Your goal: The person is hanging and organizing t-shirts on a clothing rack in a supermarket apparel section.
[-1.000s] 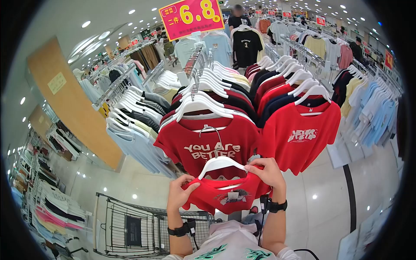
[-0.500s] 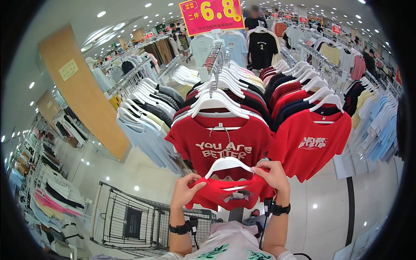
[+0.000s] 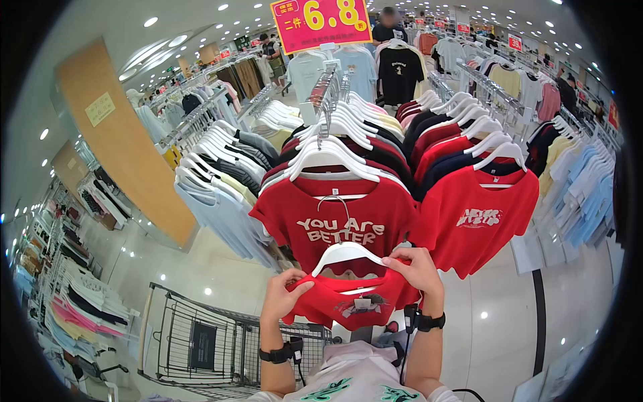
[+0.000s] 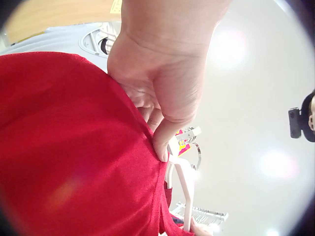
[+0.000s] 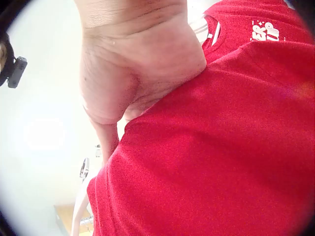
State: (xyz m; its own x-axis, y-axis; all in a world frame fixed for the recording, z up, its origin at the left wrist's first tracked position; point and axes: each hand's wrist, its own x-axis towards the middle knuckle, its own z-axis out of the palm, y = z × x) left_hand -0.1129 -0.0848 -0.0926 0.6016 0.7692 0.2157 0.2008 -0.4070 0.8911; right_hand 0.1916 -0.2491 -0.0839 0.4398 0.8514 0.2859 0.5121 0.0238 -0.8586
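A red T-shirt with a dark grey print on its chest hangs on a white hanger in front of the person's body. My left hand pinches the shirt's shoulder at one end of the hanger, thumb on the near side. At the other shoulder my right hand pinches cloth and hanger end together. The left wrist view shows the left thumb pressed on the red cloth beside the collar. Red fabric drapes below the right hand in the right wrist view, hiding most of its fingers.
Just beyond the held shirt hangs a dark red shirt with white lettering, at the front of a packed rack. A brighter red shirt hangs to its right. A wire shopping cart stands at lower left, and a wooden pillar rises behind.
The head view has swung, carrying the racks right and then slightly back left. Both hands keep their hold on the red T-shirt and its hanger, with only slight shifts.
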